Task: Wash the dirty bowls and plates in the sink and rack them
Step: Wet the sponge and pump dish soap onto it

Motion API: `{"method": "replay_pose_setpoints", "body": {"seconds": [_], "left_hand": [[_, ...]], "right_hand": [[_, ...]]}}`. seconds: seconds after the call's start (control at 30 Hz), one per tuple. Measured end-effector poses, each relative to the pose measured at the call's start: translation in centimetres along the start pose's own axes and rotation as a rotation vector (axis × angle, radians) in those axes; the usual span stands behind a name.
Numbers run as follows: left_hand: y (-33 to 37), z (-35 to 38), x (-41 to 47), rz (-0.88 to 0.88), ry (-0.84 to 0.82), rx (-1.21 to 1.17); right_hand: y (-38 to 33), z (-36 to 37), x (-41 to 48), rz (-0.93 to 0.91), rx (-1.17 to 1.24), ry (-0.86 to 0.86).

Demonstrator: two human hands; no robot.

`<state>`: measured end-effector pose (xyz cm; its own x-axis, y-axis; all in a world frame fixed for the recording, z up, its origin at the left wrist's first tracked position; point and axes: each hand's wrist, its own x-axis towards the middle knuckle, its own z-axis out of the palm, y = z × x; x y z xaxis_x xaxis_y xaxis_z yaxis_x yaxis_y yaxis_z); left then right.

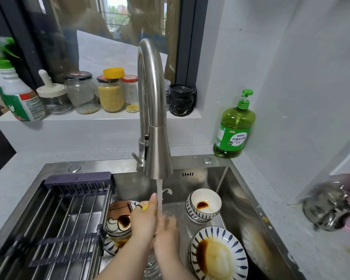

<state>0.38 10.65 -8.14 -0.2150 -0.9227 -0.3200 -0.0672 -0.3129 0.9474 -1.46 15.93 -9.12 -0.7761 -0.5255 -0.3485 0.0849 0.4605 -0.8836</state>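
Note:
Both my hands meet under the running stream from the faucet (157, 142) in the middle of the sink (230, 190). My left hand (143, 221) points up with a small yellow thing, likely a sponge (145, 208), tucked under its curled ringed finger. My right hand (167, 235) is blurred and lies against the left one, holding nothing. Left of the hands a sauce-stained brown bowl (119, 217) sits in a patterned bowl on a plate. To the right are stacked blue-striped bowls (203, 206) and a stained blue-leaf plate (218, 257).
A bar rack (59, 223) spans the sink's left half. A green dish soap bottle (233, 128) stands in the back right corner. Jars (109, 93) and bottles line the window sill. A steel pot (327, 209) with a pink cloth sits on the right counter.

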Motion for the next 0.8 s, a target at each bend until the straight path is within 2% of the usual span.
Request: {"method": "replay_pose_setpoints", "body": {"seconds": [0.07,0.2,0.3,0.43,0.5,0.67,0.8], "left_hand": [[-0.3,0.1,0.1,-0.003,0.072,0.020],[-1.0,0.6,0.4,-0.178,0.125,-0.145],[-0.7,0.6,-0.2,-0.320,0.014,-0.337],[-0.5,-0.1,-1.1,-0.343,-0.028,-0.345],[-0.7,-0.6,-1.6,-0.343,-0.064,-0.361],[-2.1,-2.6,-3.7,-0.374,-0.347,-0.336],[-3.7,-2.7,-6.4,-0.406,-0.448,-0.294]], "right_hand": [[-0.1,-0.1,-0.1,-0.028,-0.044,0.019],[0.2,-0.6,0.3,-0.011,-0.160,0.061],[0.4,-0.6,0.2,0.013,-0.205,0.069],[1.1,-0.3,-0.1,0.042,-0.202,0.079],[1.4,-0.4,-0.7,0.065,-0.137,0.107],[2.3,-1.9,-2.0,0.044,0.082,0.231],[3.0,-3.4,-2.8,-0.003,0.190,0.308]]}}
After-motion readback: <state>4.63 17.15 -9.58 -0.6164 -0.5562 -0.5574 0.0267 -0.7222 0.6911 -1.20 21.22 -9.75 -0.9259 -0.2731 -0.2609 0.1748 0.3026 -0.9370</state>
